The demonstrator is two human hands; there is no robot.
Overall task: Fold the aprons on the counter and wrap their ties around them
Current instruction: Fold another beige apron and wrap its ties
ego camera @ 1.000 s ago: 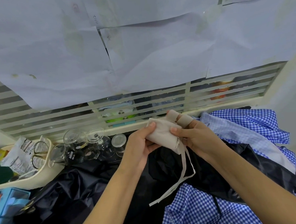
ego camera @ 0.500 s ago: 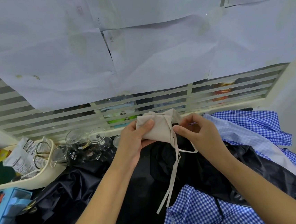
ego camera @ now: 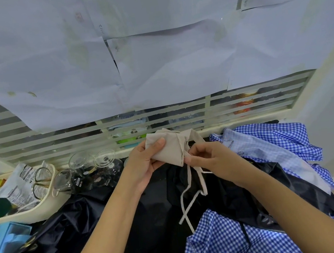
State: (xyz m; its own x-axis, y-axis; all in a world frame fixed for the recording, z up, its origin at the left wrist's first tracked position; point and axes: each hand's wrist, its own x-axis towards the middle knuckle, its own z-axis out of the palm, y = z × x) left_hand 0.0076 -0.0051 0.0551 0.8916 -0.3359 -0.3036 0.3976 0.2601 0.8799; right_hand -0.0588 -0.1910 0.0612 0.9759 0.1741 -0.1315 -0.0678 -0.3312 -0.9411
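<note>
Pinching tie [ego camera: 190, 178], right hand [ego camera: 212, 158], left hand [ego camera: 143, 165] gripping apron [ego camera: 172, 148], tub [ego camera: 33, 210] holding packets [ego camera: 16, 185]

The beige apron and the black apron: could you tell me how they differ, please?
The beige apron is a folded bundle; the black apron lies spread and crumpled. The left hand grips the beige apron and the right hand pinches its tie; the black apron lies untouched. Both are cloth.

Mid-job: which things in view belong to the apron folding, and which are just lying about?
Job: beige apron in left hand; its ties, pinched by right hand; black cloth and blue checked cloth beneath, probably aprons waiting.
Lying about: glasses, cream tray, printed packet, blue box.
</note>
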